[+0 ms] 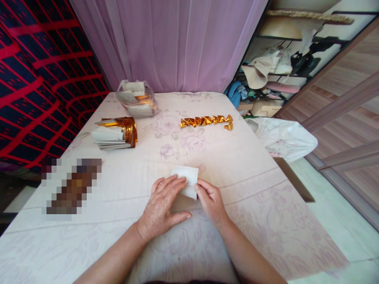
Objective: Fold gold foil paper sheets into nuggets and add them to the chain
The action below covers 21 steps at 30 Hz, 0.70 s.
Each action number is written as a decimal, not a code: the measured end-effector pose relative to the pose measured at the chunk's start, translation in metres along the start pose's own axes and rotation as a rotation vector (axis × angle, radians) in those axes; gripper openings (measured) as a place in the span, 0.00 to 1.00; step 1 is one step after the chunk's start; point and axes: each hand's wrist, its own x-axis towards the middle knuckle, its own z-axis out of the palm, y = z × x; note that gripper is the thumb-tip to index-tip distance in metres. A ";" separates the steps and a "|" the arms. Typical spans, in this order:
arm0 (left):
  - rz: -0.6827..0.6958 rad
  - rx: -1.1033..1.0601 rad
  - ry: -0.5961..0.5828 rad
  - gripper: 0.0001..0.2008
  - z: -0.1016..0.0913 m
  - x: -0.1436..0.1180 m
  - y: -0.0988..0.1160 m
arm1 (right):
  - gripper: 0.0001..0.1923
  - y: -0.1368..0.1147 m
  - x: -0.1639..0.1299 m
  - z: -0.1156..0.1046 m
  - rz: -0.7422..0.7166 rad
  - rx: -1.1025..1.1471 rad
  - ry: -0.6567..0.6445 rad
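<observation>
A small white paper sheet (186, 172) lies on the table in front of me. My left hand (166, 197) rests on its left part, fingers stretched out and thumb apart. At the sheet's right edge, my right hand (211, 199) pinches the paper between thumb and forefinger. Farther back, folded gold foil pieces (207, 120) stand in a row, with one set just in front of the row's right end. To the left sits a stack of gold foil-backed paper sheets (112, 134), some showing white sides.
A clear plastic bag (137, 98) with more sheets stands at the back left. A pixelated patch (72, 187) covers something at the table's left. Beyond the right edge are a white plastic bag (287, 138) and a shelf holding a cap (257, 73).
</observation>
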 end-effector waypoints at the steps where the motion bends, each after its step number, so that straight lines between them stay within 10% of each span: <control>1: -0.026 -0.014 0.025 0.39 -0.001 0.000 -0.002 | 0.17 0.001 0.001 -0.001 0.059 0.056 0.020; 9: -0.443 -0.570 0.073 0.32 0.009 0.000 -0.010 | 0.20 0.009 0.005 -0.004 0.261 0.042 0.027; 15: -0.372 0.026 0.173 0.27 0.010 0.003 -0.017 | 0.17 0.014 0.005 -0.003 -0.017 -0.401 0.033; 21: -0.307 0.289 0.077 0.26 0.010 0.010 -0.022 | 0.15 0.015 0.006 -0.006 0.000 -0.810 -0.009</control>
